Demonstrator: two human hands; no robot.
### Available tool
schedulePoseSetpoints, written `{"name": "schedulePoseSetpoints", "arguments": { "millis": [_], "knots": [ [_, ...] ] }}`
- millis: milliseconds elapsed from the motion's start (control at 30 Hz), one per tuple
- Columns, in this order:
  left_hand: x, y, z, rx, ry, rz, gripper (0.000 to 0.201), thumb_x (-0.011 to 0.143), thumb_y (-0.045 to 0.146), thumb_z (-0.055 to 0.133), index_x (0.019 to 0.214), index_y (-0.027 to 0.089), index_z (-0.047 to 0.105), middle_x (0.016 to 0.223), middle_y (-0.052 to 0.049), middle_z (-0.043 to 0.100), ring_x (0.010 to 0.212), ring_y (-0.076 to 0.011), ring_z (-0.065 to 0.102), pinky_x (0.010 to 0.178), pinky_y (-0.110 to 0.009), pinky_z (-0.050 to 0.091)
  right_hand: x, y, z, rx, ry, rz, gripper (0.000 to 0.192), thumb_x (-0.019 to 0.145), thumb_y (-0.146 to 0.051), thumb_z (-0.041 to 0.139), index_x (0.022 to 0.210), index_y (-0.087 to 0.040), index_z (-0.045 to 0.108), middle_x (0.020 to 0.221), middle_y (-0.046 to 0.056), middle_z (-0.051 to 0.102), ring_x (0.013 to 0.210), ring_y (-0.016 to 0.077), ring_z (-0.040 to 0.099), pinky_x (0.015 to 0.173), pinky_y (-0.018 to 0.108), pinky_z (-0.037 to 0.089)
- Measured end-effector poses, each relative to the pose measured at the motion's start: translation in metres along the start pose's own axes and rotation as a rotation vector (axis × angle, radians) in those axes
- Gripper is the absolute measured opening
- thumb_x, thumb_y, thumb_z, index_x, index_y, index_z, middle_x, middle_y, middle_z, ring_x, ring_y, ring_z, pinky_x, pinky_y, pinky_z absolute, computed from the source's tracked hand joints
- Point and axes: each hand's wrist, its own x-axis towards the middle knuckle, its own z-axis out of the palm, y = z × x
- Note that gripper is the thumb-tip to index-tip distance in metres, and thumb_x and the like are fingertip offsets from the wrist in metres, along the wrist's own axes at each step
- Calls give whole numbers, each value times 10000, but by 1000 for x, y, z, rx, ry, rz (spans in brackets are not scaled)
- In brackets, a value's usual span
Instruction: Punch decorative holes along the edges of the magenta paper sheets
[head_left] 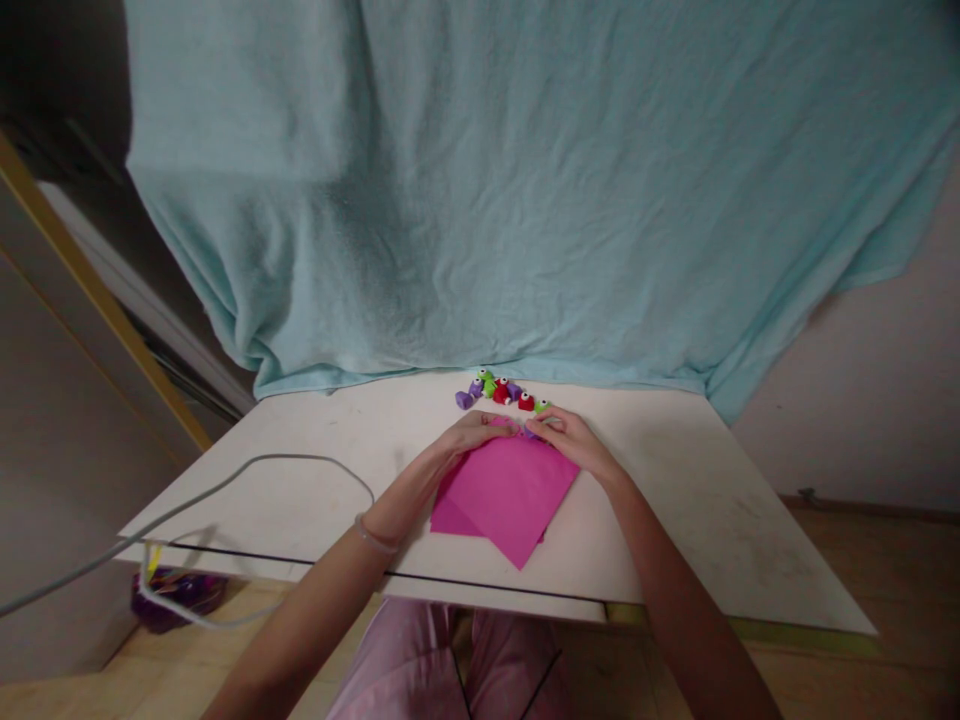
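Observation:
Two overlapping bright pink paper sheets (pixel 517 490) lie on the white table, the upper one turned with a corner toward me. At their far edge my left hand (pixel 474 430) is closed, thumb and fingers around a small pink piece (pixel 504 423). From the other side my right hand (pixel 570 434) pinches a small purple piece (pixel 529 432); both pieces are partly covered by fingers. The hands nearly meet. Just beyond them sit several small toy figures with big white eyes, among them a green one (pixel 486 381), a red one (pixel 526 401) and a purple one (pixel 465 400).
A light blue cloth (pixel 480 200) hangs behind the white table (pixel 675 500). A grey cable (pixel 255 460) crosses the table's left side and passes near my left forearm. Below the table's left front edge lies a shiny purple item (pixel 176 600).

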Motion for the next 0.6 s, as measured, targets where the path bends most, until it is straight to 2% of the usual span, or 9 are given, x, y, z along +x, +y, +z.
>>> {"name": "schedulePoseSetpoints", "arguments": {
  "millis": [300, 467, 600],
  "knots": [
    [4, 4, 2, 100, 30, 51, 420, 678, 481, 707, 873, 109, 679, 685, -23, 619, 514, -97, 518, 493, -213, 382, -4, -6, -4, 101, -110, 45, 411, 737, -540, 696, 941, -196, 601, 785, 27, 687, 649, 161, 608, 528, 229, 393],
    [4, 10, 4, 208, 36, 174, 469, 676, 541, 695, 875, 117, 683, 725, -19, 636, 573, -106, 533, 531, -205, 388, -5, -8, -8, 160, -194, 43, 434, 707, -494, 745, 976, -189, 594, 730, -2, 664, 603, 140, 585, 515, 224, 373],
    [1, 13, 8, 294, 57, 297, 474, 717, 553, 659, 899, 116, 685, 807, -40, 664, 672, -136, 574, 615, -228, 429, -4, -5, -10, 170, -198, 64, 426, 692, -469, 768, 948, -169, 606, 730, 4, 659, 588, 130, 574, 516, 229, 377]
  ]
}}
